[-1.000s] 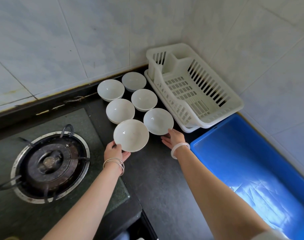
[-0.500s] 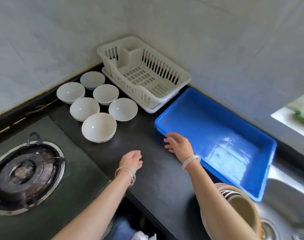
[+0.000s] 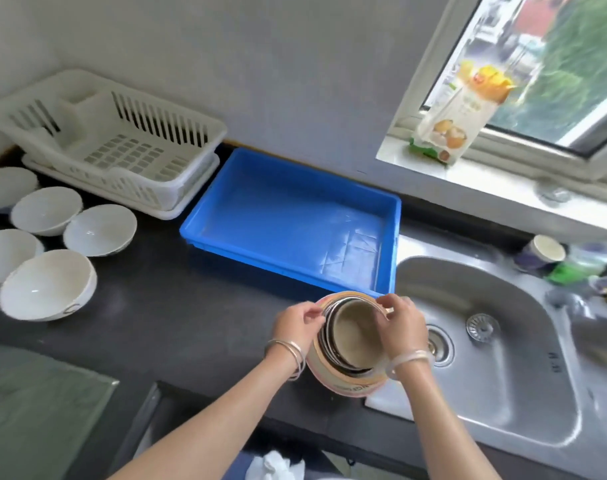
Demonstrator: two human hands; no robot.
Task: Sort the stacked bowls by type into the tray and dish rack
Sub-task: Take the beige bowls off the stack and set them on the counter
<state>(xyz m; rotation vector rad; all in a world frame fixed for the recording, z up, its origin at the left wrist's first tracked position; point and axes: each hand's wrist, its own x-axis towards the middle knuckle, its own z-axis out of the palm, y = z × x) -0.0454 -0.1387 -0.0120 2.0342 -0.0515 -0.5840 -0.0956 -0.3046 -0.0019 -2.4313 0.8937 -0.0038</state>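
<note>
A stack of nested bowls (image 3: 350, 341) stands at the counter's front edge beside the sink, with a beige outer bowl, dark and metal-rimmed ones inside. My left hand (image 3: 295, 325) pinches the stack's left rim and my right hand (image 3: 400, 323) grips its right rim. Behind the stack lies the blue tray (image 3: 260, 251), with nothing in it. The white dish rack (image 3: 177, 181) sits at the back left, also holding nothing. Several white bowls (image 3: 49, 284) are spread on the counter at the left.
A steel sink (image 3: 496, 358) with two drains fills the right side. A cup (image 3: 542, 252) and green items stand at its far rim. A carton (image 3: 461, 109) rests on the window sill. Dark countertop (image 3: 177, 306) lies between the white bowls and the stack.
My view swung right from the stove to the sink. Both hands left the white bowls, crossed the counter and took hold of the stacked bowls' rims.
</note>
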